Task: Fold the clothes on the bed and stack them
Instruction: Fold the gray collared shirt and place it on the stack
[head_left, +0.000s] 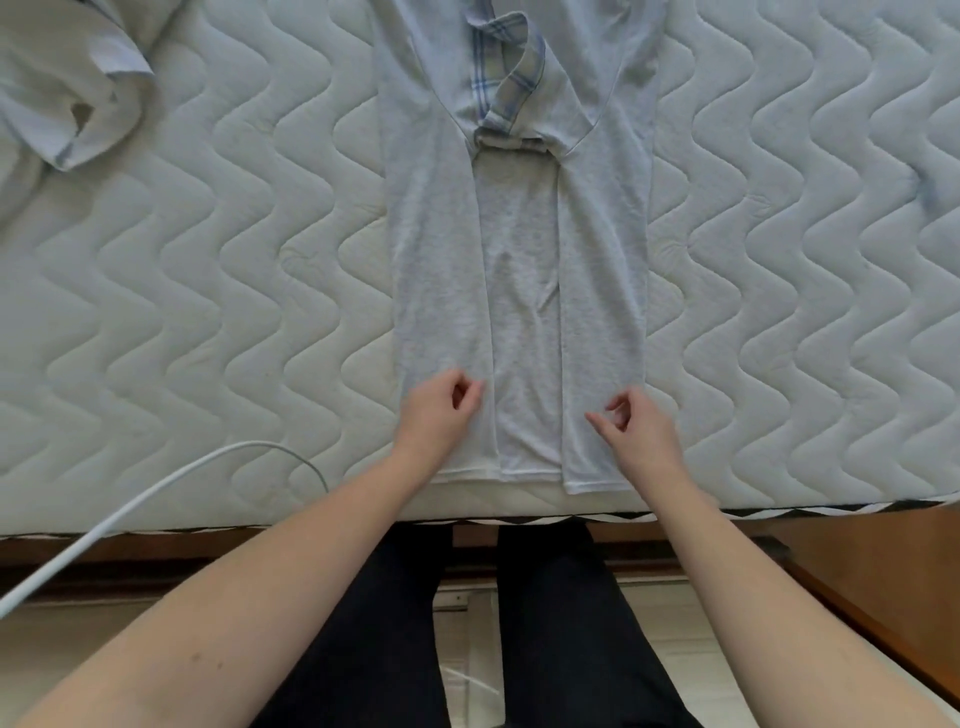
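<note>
Quilted white mattress (208, 291) with a wavy stitch pattern fills the upper two thirds of the frame, its near edge running across just below the middle. At centre lies a pale grey T-shirt (519, 291), spread lengthwise with both sides folded inward so the flaps nearly meet — a narrow strip of the back layer shows between them. Its hem sits at the mattress's near edge. At top centre a blue plaid garment (511, 78) rests on the shirt's upper part. A light blue shirt (67, 88) lies crumpled at the upper left.

Both hands hover low over the hem end: the left hand (439, 410) over the left flap, the right hand (631, 423) over the right flap — fingers loosely curled, nothing gripped. A white cable (156, 483) curves across the lower left. Dark trousers (519, 623) show at bottom centre.
</note>
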